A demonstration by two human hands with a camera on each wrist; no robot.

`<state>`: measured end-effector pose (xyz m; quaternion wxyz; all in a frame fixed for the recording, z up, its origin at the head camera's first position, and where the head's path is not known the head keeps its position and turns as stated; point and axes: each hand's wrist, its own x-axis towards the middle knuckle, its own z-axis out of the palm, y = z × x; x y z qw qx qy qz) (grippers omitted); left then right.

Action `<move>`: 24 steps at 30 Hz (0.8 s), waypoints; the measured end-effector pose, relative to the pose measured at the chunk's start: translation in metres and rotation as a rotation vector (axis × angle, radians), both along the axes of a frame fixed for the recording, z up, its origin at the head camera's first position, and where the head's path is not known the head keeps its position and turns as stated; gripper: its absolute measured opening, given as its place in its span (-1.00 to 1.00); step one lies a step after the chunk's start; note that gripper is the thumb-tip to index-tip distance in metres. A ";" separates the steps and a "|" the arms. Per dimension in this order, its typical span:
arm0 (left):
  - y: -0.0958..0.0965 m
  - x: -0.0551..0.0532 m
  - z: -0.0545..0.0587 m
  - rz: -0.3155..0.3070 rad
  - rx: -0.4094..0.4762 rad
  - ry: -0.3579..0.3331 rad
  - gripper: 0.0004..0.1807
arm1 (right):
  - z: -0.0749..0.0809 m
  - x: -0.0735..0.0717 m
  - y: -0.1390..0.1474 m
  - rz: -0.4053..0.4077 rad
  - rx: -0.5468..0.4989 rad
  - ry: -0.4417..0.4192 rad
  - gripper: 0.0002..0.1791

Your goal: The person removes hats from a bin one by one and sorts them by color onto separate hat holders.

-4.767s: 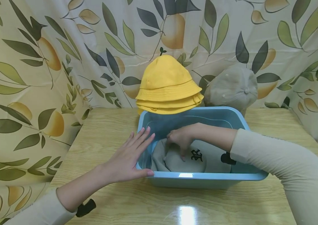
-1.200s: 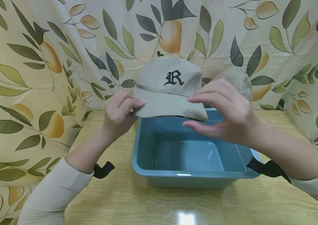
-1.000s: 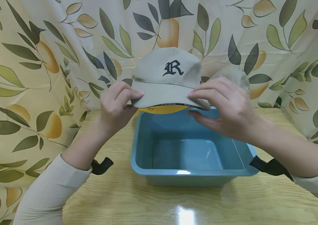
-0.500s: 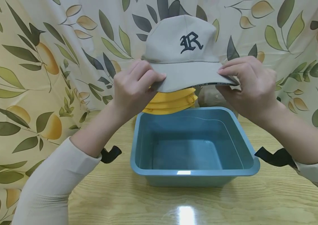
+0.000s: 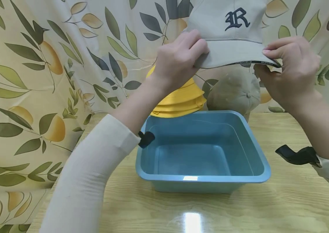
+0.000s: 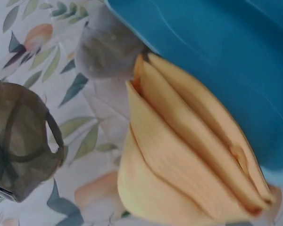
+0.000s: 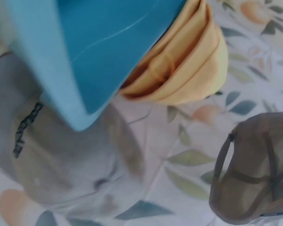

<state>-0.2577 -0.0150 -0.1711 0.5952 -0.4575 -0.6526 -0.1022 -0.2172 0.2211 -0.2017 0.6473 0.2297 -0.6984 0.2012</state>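
A light beige baseball cap (image 5: pixel 225 29) with a black embroidered "R" is held up in the air above the back of the bin, its brim towards me. My left hand (image 5: pixel 180 60) pinches the brim's left end, and my right hand (image 5: pixel 290 66) pinches the right end between thumb and fingers. The top of the crown is cut off by the head view's edge. Both wrist views show the hollow underside of this cap (image 6: pixel 21 136) with its strap opening, but neither hand. Below the cap stands a blue plastic bin (image 5: pixel 202 178).
Behind the bin, at the left, is a stack of yellow bucket hats (image 5: pixel 179 102), partly hidden by my left hand. Another beige cap (image 5: pixel 234 92) sits behind the bin to the right. A leaf-patterned curtain (image 5: pixel 117 35) hangs behind the wooden table (image 5: pixel 141 210).
The cap, earlier inside the bin under my right hand, has come out and is gripped by both hands. Over the last second it has risen and moved right, uncovering the yellow hats.
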 end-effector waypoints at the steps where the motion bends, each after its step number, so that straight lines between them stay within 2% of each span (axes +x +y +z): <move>1: 0.005 -0.001 0.000 0.023 -0.011 -0.025 -0.68 | 0.000 -0.002 0.004 -0.009 0.003 0.006 -0.81; 7: 0.031 -0.010 -0.007 0.124 -0.062 -0.180 -0.65 | -0.005 -0.012 0.020 -0.043 0.047 0.079 -0.77; 10: 0.042 -0.015 -0.017 0.137 -0.106 -0.269 -0.66 | -0.012 -0.016 0.028 -0.058 0.050 0.067 -0.77; 14: 0.056 -0.022 -0.035 0.127 -0.168 -0.391 -0.74 | -0.026 -0.023 0.041 -0.074 0.058 0.040 -0.78; 17: 0.065 -0.026 -0.051 0.135 -0.182 -0.442 -0.76 | -0.038 -0.029 0.052 -0.071 0.094 0.031 -0.81; 21: 0.074 -0.029 -0.069 0.186 -0.180 -0.467 -0.74 | -0.050 -0.037 0.062 -0.076 0.132 0.035 -0.83; 24: 0.079 -0.029 -0.080 0.226 -0.186 -0.502 -0.75 | -0.059 -0.042 0.064 -0.082 0.123 0.036 -0.81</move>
